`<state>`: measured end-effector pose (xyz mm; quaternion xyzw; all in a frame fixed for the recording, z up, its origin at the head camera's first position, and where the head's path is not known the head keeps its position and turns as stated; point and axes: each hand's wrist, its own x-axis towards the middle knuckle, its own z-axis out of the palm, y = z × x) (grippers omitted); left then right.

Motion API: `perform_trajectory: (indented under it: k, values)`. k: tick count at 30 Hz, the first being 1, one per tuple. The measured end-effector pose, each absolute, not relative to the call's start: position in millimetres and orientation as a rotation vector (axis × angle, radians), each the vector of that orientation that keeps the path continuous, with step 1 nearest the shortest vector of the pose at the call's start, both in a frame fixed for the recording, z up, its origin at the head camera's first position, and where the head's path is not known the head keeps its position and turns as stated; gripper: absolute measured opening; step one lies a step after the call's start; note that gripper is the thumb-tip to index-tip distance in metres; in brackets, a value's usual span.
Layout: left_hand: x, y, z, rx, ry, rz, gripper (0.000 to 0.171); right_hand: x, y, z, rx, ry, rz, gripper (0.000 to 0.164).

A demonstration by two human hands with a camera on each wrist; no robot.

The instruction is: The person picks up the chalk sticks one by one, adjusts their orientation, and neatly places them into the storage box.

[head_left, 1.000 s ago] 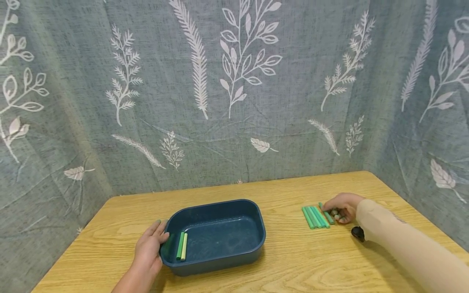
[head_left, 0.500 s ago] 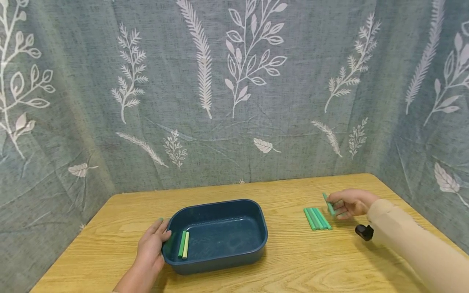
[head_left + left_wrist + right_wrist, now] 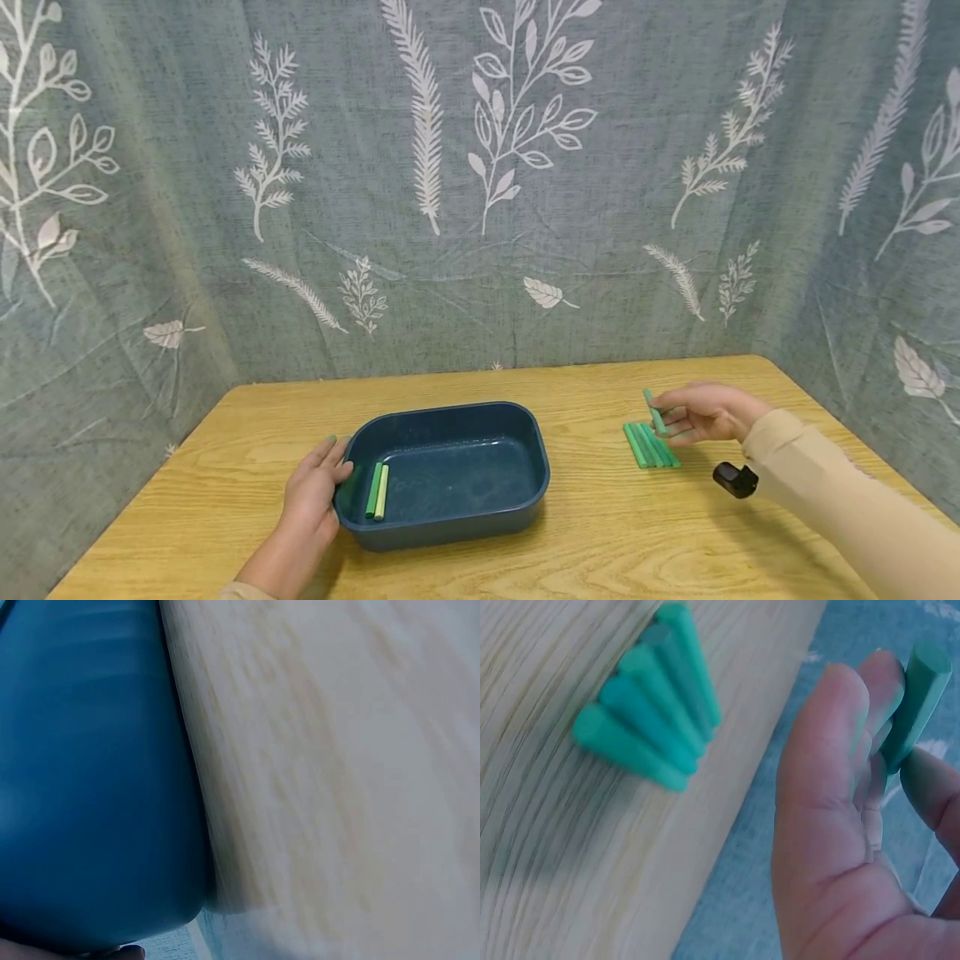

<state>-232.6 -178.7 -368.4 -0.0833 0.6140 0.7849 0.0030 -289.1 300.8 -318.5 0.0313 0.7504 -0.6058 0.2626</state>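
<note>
Between its thumb and fingers my right hand [image 3: 708,412] pinches a green chalk stick [image 3: 654,413], raised over the table and tilted. Close under it, a row of several green chalk sticks [image 3: 651,447] lies side by side. The right wrist view shows green dust on the fingertips, with the held chalk stick [image 3: 919,697] at right. At the left end of a dark blue tub [image 3: 450,527], my left hand [image 3: 311,492] holds the rim, thumb over the edge. Inside the tub lie a green chalk stick [image 3: 374,490] and a pale yellow one [image 3: 382,493].
A light wood table [image 3: 585,542] carries everything. A grey-blue curtain [image 3: 450,317] with white leaf prints hangs behind it and at both sides. Below the right wrist shows a black camera [image 3: 735,480].
My right hand has lifted a green chalk stick from the right end of the row and moved it left, above the others. The left hand stays at the tub; the view shifts slightly.
</note>
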Motion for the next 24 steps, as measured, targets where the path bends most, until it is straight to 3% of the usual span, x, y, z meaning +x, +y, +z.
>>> perform_trajectory:
  k: [24]
  values:
    - [-231, -179, -367, -0.233, 1.933, 2.476, 0.062, -292, 245, -309, -0.079, 1.916, -1.689, 0.018]
